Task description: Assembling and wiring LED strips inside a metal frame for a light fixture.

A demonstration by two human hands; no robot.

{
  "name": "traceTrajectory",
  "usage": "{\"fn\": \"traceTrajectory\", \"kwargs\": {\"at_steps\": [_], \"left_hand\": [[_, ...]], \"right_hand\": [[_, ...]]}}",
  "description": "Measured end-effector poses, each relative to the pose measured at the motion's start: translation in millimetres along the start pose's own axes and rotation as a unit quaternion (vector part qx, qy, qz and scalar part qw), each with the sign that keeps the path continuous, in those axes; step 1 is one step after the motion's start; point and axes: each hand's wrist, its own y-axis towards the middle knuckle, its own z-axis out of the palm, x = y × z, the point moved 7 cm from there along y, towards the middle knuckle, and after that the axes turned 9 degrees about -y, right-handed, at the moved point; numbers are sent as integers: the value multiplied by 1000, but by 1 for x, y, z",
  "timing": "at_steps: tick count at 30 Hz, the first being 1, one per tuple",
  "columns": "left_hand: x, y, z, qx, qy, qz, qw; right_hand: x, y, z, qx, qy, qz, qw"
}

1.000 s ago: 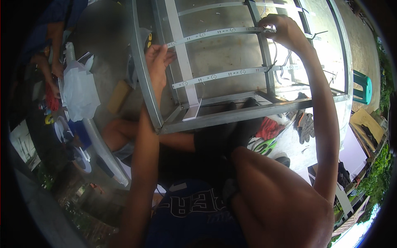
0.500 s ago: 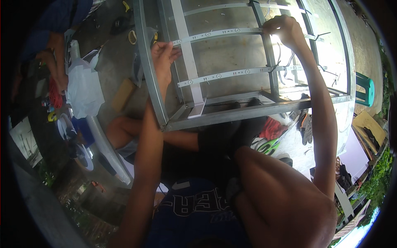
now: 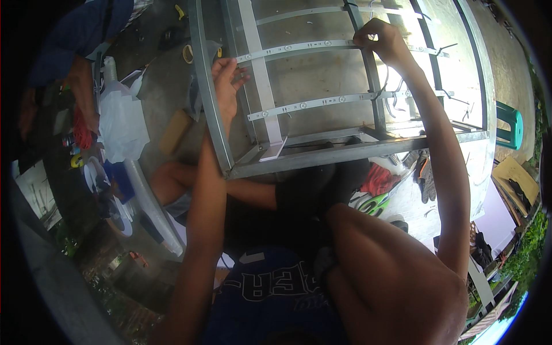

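Note:
A white LED strip [image 3: 310, 45] with small round lenses runs across a grey metal frame [image 3: 299, 160]. Thumb and forefinger of my left hand [image 3: 225, 86] pinch the strip's left end beside the frame's left post; the other fingers are loosely spread. My right hand [image 3: 384, 41] closes its fingertips on the same strip where it crosses a dark upright bar [image 3: 372, 75]. Anything small between those fingertips is hidden. Below lies a second LED strip [image 3: 325, 102], parallel to the first, with a black cable tie at the bar. A flat white bar [image 3: 263, 86] passes under both strips' left parts.
Green-handled scissors [image 3: 375, 204], a red cloth [image 3: 379, 179] and gloves [image 3: 424, 178] lie beneath the frame's near side. At left are a clear plastic bag [image 3: 122, 123], a yellow block [image 3: 175, 131] and another person's arm [image 3: 82, 86]. A green stool [image 3: 508, 125] stands at right.
My right hand has shifted slightly left, its fingertips now over the bar and strip. My left hand stays at the strip's end. The other person's arm at left has moved.

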Motion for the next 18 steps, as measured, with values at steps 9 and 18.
{"fn": "traceTrajectory", "kwargs": {"at_steps": [9, 18], "left_hand": [[-2, -12, -9, -16, -30, -17, 999], [4, -33, -23, -5, -17, -17, 1000]], "right_hand": [[12, 0, 7, 14, -39, 1, 999], [5, -3, -1, 40, 9, -4, 999]]}}
